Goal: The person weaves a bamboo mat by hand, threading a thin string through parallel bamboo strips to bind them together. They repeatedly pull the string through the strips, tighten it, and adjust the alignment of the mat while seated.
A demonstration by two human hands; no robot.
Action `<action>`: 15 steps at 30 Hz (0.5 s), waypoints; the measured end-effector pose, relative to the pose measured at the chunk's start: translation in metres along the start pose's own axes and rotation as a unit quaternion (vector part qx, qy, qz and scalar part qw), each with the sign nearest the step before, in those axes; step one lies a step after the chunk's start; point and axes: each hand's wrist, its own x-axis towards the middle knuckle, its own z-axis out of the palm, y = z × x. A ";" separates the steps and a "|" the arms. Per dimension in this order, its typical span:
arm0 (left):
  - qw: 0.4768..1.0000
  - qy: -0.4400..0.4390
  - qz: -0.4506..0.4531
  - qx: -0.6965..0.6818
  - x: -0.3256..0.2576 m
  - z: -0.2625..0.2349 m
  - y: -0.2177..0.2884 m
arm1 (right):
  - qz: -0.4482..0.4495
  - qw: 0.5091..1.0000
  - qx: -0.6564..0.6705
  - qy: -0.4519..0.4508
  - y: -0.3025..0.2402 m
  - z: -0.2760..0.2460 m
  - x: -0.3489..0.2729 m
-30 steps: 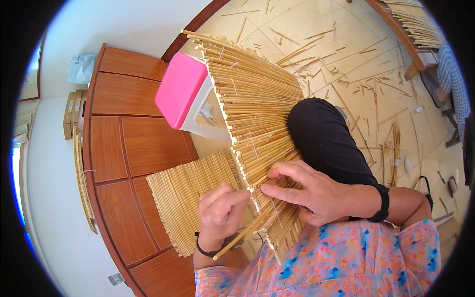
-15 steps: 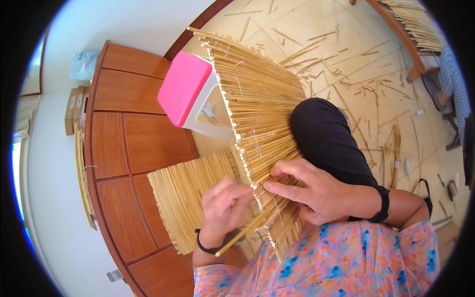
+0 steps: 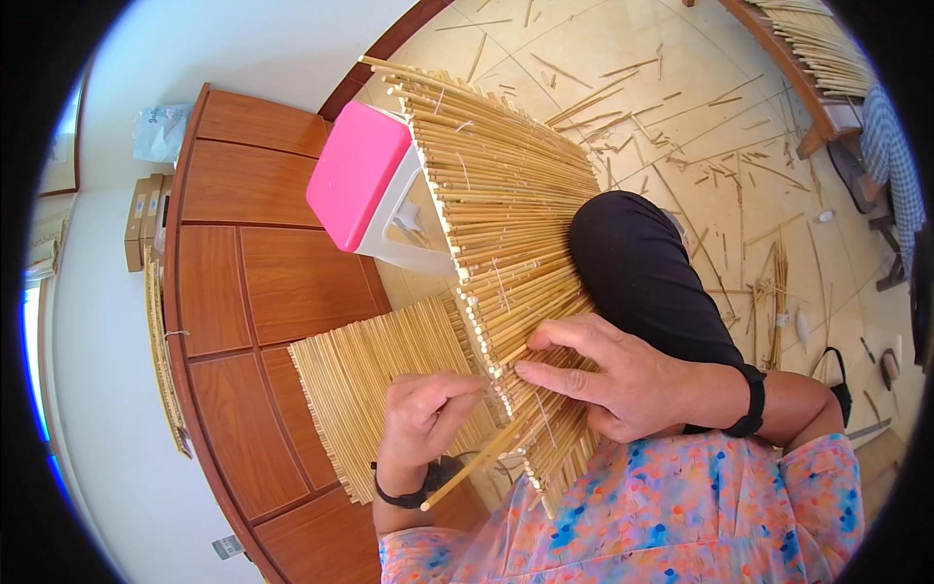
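Observation:
A mat of thin straw-coloured reed sticks (image 3: pixel 511 185), bound side by side with pale thread, lies across my lap and raised knee. My right hand (image 3: pixel 632 380) rests on it, thumb and forefinger pinching a stick close to the mat's left edge. Just left of that edge is my left hand (image 3: pixel 423 414), its fingertips pressed together; whatever they hold is too fine to make out. One longer stick (image 3: pixel 467 472) pokes out past the edge below the left fingers. Part of the mat is hidden under my right hand.
A second reed mat (image 3: pixel 379 380) leans by a brown wooden cabinet (image 3: pixel 292 273). Behind the lap mat stands a white stool with a pink top (image 3: pixel 360 175). Broken sticks (image 3: pixel 720 175) litter the tiled floor. At the upper right, another person's checked clothing (image 3: pixel 890 156) shows beside a wooden bench (image 3: pixel 808 97).
My left hand has drawn a little left and down, away from the mat's edge. The right hand keeps its pinch in nearly the same place.

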 end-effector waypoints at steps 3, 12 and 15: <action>1.000 0.030 0.001 -0.004 0.001 0.005 0.000 | 0.012 1.000 0.011 -0.004 -0.002 -0.001 0.001; 0.995 0.073 0.039 0.051 -0.001 0.009 -0.004 | 0.011 1.000 0.024 -0.010 0.000 -0.001 -0.001; 0.995 0.077 0.038 0.041 -0.002 0.010 -0.002 | 0.016 1.000 0.021 -0.014 -0.001 -0.002 -0.001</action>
